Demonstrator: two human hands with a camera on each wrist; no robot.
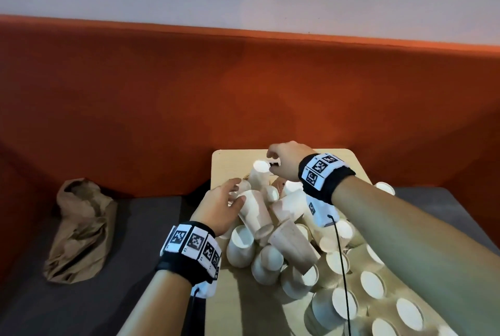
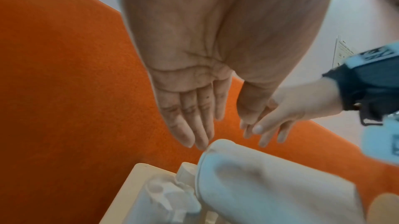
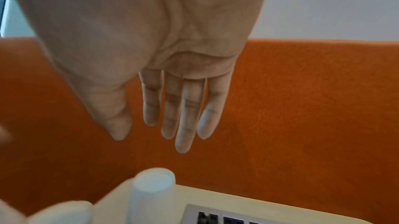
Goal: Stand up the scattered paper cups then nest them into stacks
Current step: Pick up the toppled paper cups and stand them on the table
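Cups [image 1: 376, 284] standing mouth-up fill the near end of my bench [image 1: 238, 306]; beyond them the heap of tipped cups [image 1: 284, 230] sits mid-bench. My left hand [image 1: 219, 211], at the heap's left side, is spread with straight fingers [image 2: 185, 125] against the wall of a long stack lying on its side [image 1: 254, 211]. My right hand [image 1: 286, 163], beyond the heap, hangs relaxed and empty over an upright stack [image 1: 259, 173].

To do this step well, I judge I should wrap the lying stack near its middle, swing its base down onto bare bench, and steady it before nesting more.

How many cups each stack holds is hidden. A dark-and-grey object [image 3: 218, 215] just past the upright stack is cut off and unidentifiable.
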